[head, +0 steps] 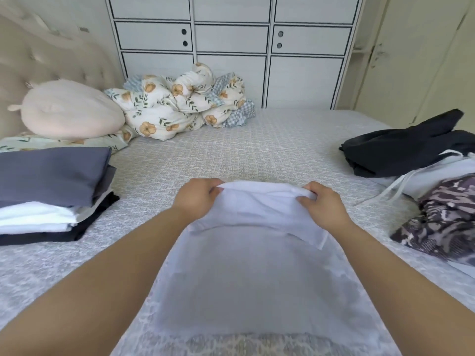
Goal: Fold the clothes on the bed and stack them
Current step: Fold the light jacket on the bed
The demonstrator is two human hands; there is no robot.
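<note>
A white garment lies flat on the bed in front of me, its far end lifted and doubled back toward me. My left hand pinches the far left corner of that raised edge. My right hand pinches the far right corner. At the left sits a stack of folded clothes: grey-blue on top, white in the middle, black at the bottom. Unfolded clothes lie at the right: a black piece, a white piece with drawstrings and a camouflage-patterned piece.
The bed's patterned grey cover stretches to the far side. A floral duvet is bunched at the back, a pink cushion beside it by the padded headboard. White wardrobe doors stand behind the bed.
</note>
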